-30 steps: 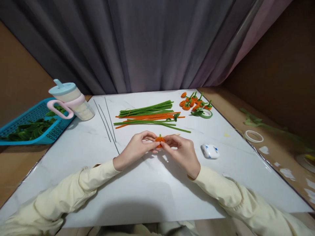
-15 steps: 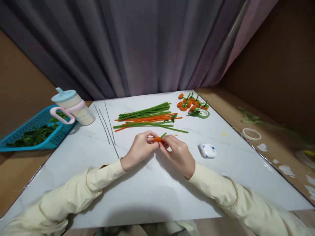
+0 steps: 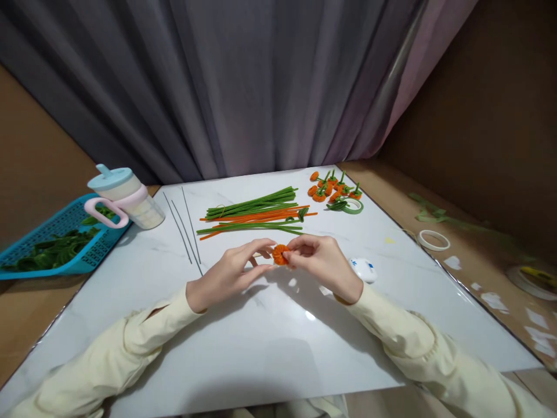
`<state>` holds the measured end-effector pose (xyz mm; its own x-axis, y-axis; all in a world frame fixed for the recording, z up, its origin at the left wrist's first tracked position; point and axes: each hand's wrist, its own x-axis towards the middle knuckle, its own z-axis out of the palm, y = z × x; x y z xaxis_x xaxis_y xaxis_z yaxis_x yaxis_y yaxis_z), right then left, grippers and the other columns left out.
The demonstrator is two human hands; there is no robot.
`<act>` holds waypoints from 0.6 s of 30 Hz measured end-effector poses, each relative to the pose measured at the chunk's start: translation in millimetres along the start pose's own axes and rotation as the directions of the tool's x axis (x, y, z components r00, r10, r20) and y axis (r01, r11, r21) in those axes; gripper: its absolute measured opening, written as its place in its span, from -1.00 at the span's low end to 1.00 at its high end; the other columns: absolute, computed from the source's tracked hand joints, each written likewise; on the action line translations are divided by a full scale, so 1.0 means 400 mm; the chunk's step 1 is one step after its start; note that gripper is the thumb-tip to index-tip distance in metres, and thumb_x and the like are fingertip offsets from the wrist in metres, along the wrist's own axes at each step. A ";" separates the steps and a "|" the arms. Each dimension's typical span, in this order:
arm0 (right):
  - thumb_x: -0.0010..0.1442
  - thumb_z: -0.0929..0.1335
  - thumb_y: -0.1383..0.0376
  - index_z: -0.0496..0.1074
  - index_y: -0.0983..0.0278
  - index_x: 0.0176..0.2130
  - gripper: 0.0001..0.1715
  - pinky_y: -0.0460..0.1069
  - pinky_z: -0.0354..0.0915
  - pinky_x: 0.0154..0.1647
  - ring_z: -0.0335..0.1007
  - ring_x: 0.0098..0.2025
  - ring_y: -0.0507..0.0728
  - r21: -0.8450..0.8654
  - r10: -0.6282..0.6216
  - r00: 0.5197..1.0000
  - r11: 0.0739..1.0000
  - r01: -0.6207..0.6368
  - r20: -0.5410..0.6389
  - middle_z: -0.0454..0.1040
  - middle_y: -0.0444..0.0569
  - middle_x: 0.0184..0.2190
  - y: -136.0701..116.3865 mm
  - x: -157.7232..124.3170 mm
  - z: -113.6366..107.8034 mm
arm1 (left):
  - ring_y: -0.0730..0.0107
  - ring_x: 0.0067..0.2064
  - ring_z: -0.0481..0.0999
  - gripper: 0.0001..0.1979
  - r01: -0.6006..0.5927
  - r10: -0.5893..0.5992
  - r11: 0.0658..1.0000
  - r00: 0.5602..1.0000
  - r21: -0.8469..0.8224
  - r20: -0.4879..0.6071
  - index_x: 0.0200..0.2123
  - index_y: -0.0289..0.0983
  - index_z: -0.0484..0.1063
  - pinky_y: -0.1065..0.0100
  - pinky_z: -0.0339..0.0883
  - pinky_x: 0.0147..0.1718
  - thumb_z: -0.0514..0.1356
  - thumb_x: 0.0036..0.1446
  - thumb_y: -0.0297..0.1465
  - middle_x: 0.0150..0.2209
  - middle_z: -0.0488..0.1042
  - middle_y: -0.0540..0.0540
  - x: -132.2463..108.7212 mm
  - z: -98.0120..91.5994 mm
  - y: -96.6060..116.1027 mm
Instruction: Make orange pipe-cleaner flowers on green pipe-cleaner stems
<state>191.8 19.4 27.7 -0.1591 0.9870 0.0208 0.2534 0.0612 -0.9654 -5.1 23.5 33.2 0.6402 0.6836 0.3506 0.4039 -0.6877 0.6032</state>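
A small orange pumpkin point(image 3: 281, 254) made of fuzzy pipe cleaner is pinched between the thumb and fingers of my right hand point(image 3: 321, 261), its ribbed round side facing me. Beside it on the left, my left hand point(image 3: 232, 273) has its thumb and fingers apart; whether the tips touch the pumpkin I cannot tell. Just beyond my hands lie green pipe cleaners point(image 3: 256, 203) in a tied bundle, orange pipe cleaners point(image 3: 243, 217) and several loose green ones. Small curled green pieces point(image 3: 303, 214) rest on their right ends.
Several orange pumpkins with green stems point(image 3: 328, 188) sit at the back right, near a green tape roll point(image 3: 353, 205). A white case point(image 3: 364, 270) lies behind my right hand. Thin wires point(image 3: 178, 229), a tumbler point(image 3: 130, 197) and a blue basket point(image 3: 82, 264) of green pieces are leftward.
The pumpkin has turned so its round face shows, held by my right hand. My left fingers have spread and drawn back leftward from it. The view has shifted slightly.
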 end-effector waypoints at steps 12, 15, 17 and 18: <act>-0.11 0.32 0.46 0.41 0.32 -0.53 -0.93 -0.13 0.30 -0.56 0.37 -0.59 0.00 0.080 0.103 0.959 0.989 -0.128 0.265 0.44 -0.15 -0.67 -0.013 -0.009 -0.008 | 0.43 -0.43 0.36 -0.75 -0.428 0.219 0.752 0.879 0.501 0.423 -0.16 -0.29 0.33 0.43 0.23 -0.50 -0.12 0.31 -0.43 -0.39 0.38 -0.08 0.021 -0.037 0.025; -0.11 0.33 0.47 0.41 0.33 -0.53 -0.93 -0.13 0.30 -0.56 0.36 -0.60 -0.01 0.110 0.155 0.943 0.975 -0.194 0.294 0.43 -0.16 -0.69 -0.025 -0.008 -0.014 | 0.43 -0.41 0.38 -0.75 -0.431 0.215 0.777 0.867 0.459 0.450 -0.12 -0.30 0.28 0.43 0.27 -0.46 -0.15 0.31 -0.46 -0.37 0.39 -0.07 0.019 -0.035 0.023; -0.10 0.34 0.46 0.41 0.34 -0.54 -0.94 -0.14 0.30 -0.55 0.35 -0.61 -0.03 0.132 0.174 0.928 0.965 -0.228 0.329 0.43 -0.16 -0.69 -0.032 -0.007 -0.017 | 0.43 -0.44 0.36 -0.73 -0.481 0.257 0.739 0.848 0.472 0.463 -0.13 -0.33 0.28 0.43 0.25 -0.50 -0.18 0.30 -0.52 -0.39 0.38 -0.08 0.017 -0.033 0.024; -0.10 0.34 0.45 0.41 0.35 -0.54 -0.95 -0.14 0.30 -0.54 0.34 -0.61 -0.04 0.145 0.176 0.920 0.960 -0.239 0.350 0.43 -0.16 -0.68 -0.034 -0.006 -0.018 | 0.42 -0.46 0.34 -0.72 -0.517 0.290 0.703 0.835 0.488 0.468 -0.15 -0.35 0.29 0.43 0.23 -0.53 -0.19 0.29 -0.55 -0.42 0.38 -0.09 0.016 -0.032 0.026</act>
<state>195.4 17.3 42.5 -0.4357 0.8670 -0.2418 0.1434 -0.1983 -0.9696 -5.3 23.7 51.0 0.9573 0.2572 0.1321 0.2718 -0.9564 -0.1073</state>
